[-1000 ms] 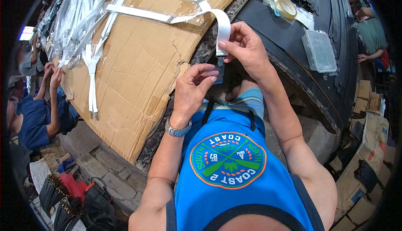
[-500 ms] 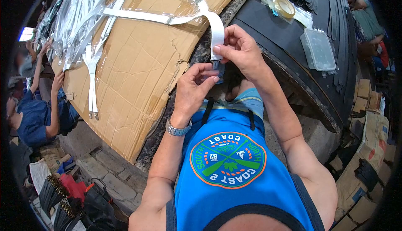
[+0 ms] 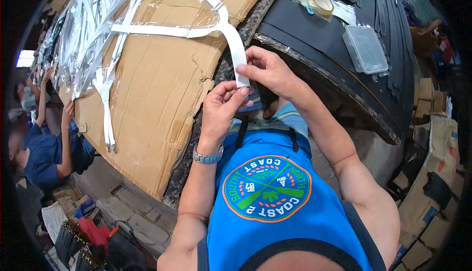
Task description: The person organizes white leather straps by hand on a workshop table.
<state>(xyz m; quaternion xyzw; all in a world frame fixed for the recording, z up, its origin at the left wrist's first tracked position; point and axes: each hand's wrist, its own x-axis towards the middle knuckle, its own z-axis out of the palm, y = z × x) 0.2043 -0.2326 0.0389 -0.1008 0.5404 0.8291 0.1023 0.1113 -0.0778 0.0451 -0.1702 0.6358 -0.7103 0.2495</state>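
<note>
A white strap (image 3: 235, 45) runs from the cardboard sheet (image 3: 162, 84) down over the table edge. My right hand (image 3: 268, 70) pinches its free end between thumb and fingers. My left hand (image 3: 222, 108) meets it just below, fingertips on the strap end and on a small clear piece (image 3: 253, 94) that is mostly hidden behind the fingers. A metal watch sits on my left wrist.
Several white straps under clear plastic (image 3: 93, 35) lie on the cardboard at left. A tape roll (image 3: 320, 3) and a clear plastic box (image 3: 365, 49) rest on the black mat (image 3: 314, 40). Another person in blue (image 3: 46, 148) sits at left; cardboard boxes (image 3: 437, 143) stack at right.
Both hands have come closer together. My left fingertips have moved up to the strap end, and the small clear piece is now more covered. The view has shifted slightly.
</note>
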